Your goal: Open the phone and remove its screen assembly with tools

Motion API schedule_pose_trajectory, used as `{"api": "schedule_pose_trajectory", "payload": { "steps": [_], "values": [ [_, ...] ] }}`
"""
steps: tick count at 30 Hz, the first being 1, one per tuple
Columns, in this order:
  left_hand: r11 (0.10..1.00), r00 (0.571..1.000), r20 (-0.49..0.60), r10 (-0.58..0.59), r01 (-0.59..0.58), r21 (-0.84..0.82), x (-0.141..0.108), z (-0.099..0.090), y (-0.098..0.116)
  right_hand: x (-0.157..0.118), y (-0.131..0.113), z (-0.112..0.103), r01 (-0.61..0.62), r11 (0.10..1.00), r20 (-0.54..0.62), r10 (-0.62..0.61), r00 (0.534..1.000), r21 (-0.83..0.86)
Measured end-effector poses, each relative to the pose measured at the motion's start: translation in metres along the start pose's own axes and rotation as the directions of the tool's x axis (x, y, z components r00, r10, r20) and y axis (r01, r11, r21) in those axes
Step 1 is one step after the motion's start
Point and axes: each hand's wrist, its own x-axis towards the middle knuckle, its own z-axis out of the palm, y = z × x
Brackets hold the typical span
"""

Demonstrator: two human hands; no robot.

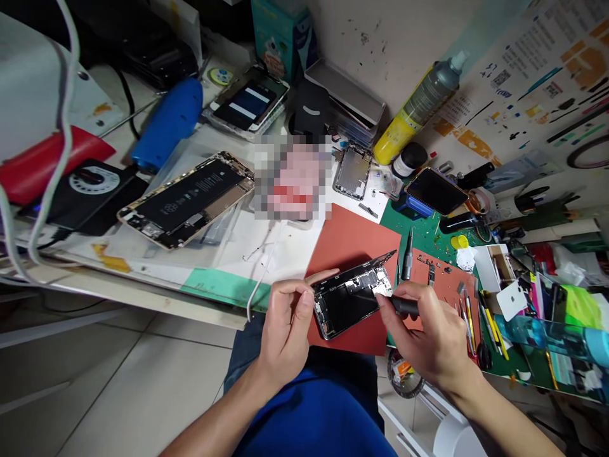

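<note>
An opened smartphone (346, 306) lies tilted over the reddish-brown mat (328, 247), its battery and inner boards showing. Its screen panel is folded up along the far side. My left hand (289, 324) grips the phone's left end, thumb at the near corner and index finger stretched along the far edge. In my right hand (431, 330) is a black-handled tool (404, 306), pinched between thumb and fingers. The tool's thin dark end reaches over the phone's inside; its exact tip is hard to make out. My right thumb is close to the phone's right end.
Left of the mat rests another opened phone (190, 200). A grey screwdriver (408, 254) lies just beyond my right hand. Several tweezers and pens (492, 324) and a blue bottle (556, 336) are at the right. A yellow spray can (413, 114) stands at the back.
</note>
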Motion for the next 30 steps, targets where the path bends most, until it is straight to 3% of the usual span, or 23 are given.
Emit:
{"api": "schedule_pose_trajectory", "payload": {
  "steps": [7, 11, 15, 19, 30],
  "values": [
    [0.993, 0.994, -0.044, -0.097, 0.094, -0.066, -0.001, -0.001, -0.005, 0.021, -0.003, -0.009, 0.191, 0.982, 0.266, -0.184, 0.946, -0.001],
    [0.991, 0.992, -0.048, -0.117, 0.114, -0.063, -0.002, -0.001, -0.005, 0.027, -0.002, -0.011, 0.222, 0.975, 0.26, -0.208, 0.943, -0.028],
    [0.992, 0.993, -0.048, -0.105, 0.101, -0.081, -0.002, 0.0, -0.007, 0.029, -0.001, -0.014, 0.211, 0.975, 0.332, -0.224, 0.916, 0.075],
    [0.996, 0.998, -0.039, -0.058, 0.055, -0.073, -0.003, -0.001, -0.007, 0.028, -0.001, -0.014, 0.22, 0.975, 0.265, -0.217, 0.939, 0.021],
    [0.993, 0.997, 0.024, 0.073, -0.075, 0.089, 0.001, -0.001, -0.001, 0.029, -0.002, -0.013, 0.178, 0.983, 0.275, -0.182, 0.944, 0.039]
  ]
}}
